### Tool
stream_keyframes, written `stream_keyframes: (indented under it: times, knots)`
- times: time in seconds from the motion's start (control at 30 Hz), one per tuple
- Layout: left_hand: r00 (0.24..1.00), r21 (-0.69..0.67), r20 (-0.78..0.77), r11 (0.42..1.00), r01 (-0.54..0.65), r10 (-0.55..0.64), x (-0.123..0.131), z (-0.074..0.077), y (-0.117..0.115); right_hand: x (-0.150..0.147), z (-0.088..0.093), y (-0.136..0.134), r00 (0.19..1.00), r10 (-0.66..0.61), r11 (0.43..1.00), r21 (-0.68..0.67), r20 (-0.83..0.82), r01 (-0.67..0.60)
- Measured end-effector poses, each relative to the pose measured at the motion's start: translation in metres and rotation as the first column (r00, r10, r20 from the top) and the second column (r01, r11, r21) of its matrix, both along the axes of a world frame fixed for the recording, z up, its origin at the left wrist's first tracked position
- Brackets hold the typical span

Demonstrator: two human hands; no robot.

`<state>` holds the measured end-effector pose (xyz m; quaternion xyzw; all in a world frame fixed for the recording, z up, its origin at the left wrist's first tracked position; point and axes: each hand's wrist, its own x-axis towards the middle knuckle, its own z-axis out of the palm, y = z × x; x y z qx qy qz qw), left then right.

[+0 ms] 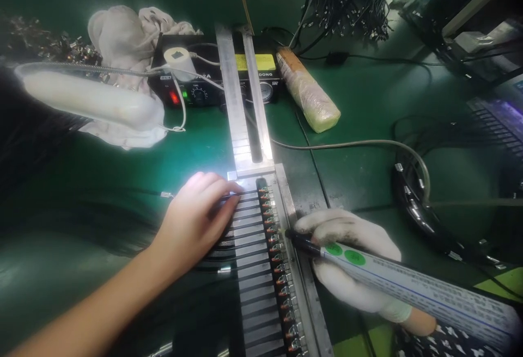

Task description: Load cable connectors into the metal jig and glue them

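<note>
A metal fixture [241,170] runs lengthwise before me, holding a row of black cables [255,270] in slots, with small metal connectors [281,279] along their right ends. My bare left hand [200,204] is closed at the fixture's far left edge, thumb and index finger pinching a black cable near the top slot. My right hand [347,253], in a white glove, grips a long white printed glue tube [392,275] with green stickers and a black front end. Its tip points left at the connectors; whether it touches them I cannot tell.
Behind the fixture stands a black controller box [200,95] with lit buttons. A white lamp [93,101] lies on a cloth [118,35] at left. A wrapped block [308,92] lies right of the box. Bundled black cables [412,204] lie at right, more at back right.
</note>
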<state>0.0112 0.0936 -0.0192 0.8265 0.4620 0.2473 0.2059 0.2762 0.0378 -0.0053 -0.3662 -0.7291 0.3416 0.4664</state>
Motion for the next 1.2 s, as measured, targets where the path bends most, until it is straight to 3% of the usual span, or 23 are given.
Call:
stream_keyframes:
  times: [0.7, 1.2]
  knots:
    - [1.0, 0.0, -0.001, 1.0, -0.003, 0.003, 0.0019, 0.0017, 0.0002, 0.0028, 0.0009, 0.0002, 0.999, 0.024, 0.999, 0.031, 0.022, -0.024]
    - [1.0, -0.011, -0.006, 1.0, -0.013, 0.013, 0.0008, 0.0034, -0.0011, -0.003, 0.0063, 0.0027, 0.999, -0.04, 0.999, -0.005, 0.026, 0.041]
